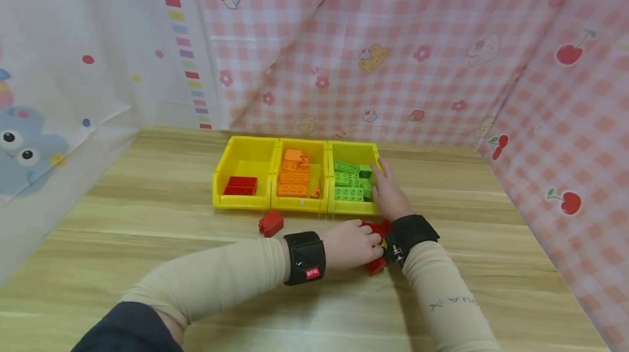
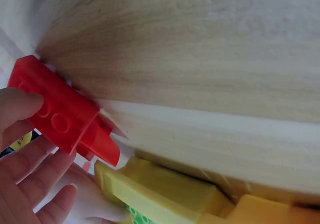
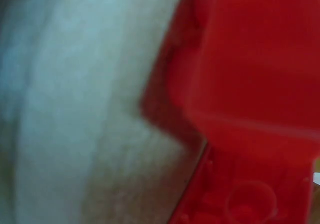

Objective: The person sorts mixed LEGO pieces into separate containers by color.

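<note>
In the left wrist view, my left hand pinches a studded red toy brick between thumb and fingers. Another red brick shows just behind it. From the head view, the left hand is close beside my right wrist, partly covering the red bricks. My right hand lies along the right wall of the bin of green bricks, its fingers extended at the rim. Red bricks fill much of the right wrist view, blurred, and that hand is outside it.
Three joined yellow bins stand on the wooden table. Red bricks lie in the left bin and orange bricks in the middle one. A loose red brick sits in front. Patterned cloth hangs around the table.
</note>
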Motion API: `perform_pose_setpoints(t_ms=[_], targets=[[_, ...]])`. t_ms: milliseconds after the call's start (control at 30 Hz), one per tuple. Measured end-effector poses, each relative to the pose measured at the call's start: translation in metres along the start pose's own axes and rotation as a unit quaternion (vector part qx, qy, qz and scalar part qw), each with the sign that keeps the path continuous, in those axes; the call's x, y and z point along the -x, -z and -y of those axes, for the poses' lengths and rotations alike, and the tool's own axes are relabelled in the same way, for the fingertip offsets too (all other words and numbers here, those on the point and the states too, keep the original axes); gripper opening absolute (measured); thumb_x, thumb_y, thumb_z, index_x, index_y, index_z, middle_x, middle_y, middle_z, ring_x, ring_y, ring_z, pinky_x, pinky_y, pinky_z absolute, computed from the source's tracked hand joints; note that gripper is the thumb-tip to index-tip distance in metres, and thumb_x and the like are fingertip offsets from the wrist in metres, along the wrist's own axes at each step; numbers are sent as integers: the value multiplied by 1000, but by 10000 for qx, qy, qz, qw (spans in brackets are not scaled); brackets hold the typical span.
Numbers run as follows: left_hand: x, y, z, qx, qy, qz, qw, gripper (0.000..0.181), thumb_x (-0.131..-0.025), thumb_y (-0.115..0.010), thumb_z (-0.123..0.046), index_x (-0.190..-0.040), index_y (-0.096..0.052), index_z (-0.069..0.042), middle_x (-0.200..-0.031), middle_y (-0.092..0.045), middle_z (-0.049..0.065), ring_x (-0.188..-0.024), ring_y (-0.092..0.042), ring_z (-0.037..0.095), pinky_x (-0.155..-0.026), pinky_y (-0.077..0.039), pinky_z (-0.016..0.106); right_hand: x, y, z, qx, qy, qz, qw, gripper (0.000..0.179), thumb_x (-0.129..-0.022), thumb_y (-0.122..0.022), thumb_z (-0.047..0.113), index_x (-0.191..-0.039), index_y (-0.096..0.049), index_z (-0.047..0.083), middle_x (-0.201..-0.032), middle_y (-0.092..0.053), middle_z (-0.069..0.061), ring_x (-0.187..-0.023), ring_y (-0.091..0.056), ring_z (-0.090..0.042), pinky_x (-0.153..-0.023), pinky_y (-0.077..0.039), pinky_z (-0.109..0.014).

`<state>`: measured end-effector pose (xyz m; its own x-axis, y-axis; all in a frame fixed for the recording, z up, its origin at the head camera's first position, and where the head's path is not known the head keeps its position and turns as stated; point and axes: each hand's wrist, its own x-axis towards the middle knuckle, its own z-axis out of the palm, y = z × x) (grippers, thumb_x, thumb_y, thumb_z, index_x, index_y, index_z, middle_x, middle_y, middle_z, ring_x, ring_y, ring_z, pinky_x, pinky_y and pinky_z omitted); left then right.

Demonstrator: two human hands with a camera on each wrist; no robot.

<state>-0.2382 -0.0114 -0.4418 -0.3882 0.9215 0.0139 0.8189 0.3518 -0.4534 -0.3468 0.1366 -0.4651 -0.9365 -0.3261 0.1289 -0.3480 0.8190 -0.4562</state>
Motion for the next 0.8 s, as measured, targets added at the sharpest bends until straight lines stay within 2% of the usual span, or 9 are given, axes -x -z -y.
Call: perform_pose_setpoints(t_ms=[167, 367, 433, 567, 667, 800], targets=[[0, -4, -5, 192, 26, 177, 9997, 26, -91, -56, -30, -114, -64, -25, -108, -62, -8, -95, -57, 12, -80, -44, 27, -1, -4, -3, -81, 106, -46, 9999, 51, -95, -42, 2, -144, -27, -2, -151, -11, -19, -125, -39, -37, -90, -43, -46], [5, -4, -8, 736, 212, 525, 9957, 37, -87, -56, -36, -121, -61, -22, -106, -62, -8, -91, -58, 10, -74, -42, 26, -2, -4, -4, -49, -9, -11, 10000, 52, -96, -41, 3, -145, -26, 0, -153, -9, -17, -126, -38, -36, -89, -44, -46], [8, -4, -9, 792, 205, 497, 9954, 37, -86, -57, -39, -118, -62, -21, -101, -63, -9, -88, -59, 9, -71, -42, 25, -2, -3, -2, -47, -54, 27, 10000, 52, -96, -41, 3, -146, -25, 1, -153, -9, -16, -127, -37, -36, -90, -43, -46], [16, -5, -10, 722, 134, 231, 9970, 29, -84, -60, -38, -108, -65, -22, -89, -61, -10, -79, -59, 7, -66, -42, 24, -2, -3, 0, -75, -176, 76, 9998, 53, -96, -41, 3, -146, -26, 2, -153, -8, -16, -130, -34, -35, -95, -39, -47], [27, 1, -3, 942, 151, 294, 9950, 27, -85, -61, -33, -108, -65, -21, -89, -61, -9, -80, -58, 8, -69, -43, 25, -2, -3, 0, -93, -234, 97, 9996, 53, -96, -41, 3, -146, -25, 3, -153, -8, -16, -131, -32, -35, -97, -37, -47], [51, 15, 17, 1251, 372, 473, 9903, 29, -87, -60, -32, -112, -63, -18, -95, -63, -6, -86, -58, 11, -78, -45, 28, -2, -2, 0, -116, -223, 111, 9996, 53, -96, -40, 3, -146, -25, 2, -153, -8, -16, -131, -31, -35, -97, -37, -48]])
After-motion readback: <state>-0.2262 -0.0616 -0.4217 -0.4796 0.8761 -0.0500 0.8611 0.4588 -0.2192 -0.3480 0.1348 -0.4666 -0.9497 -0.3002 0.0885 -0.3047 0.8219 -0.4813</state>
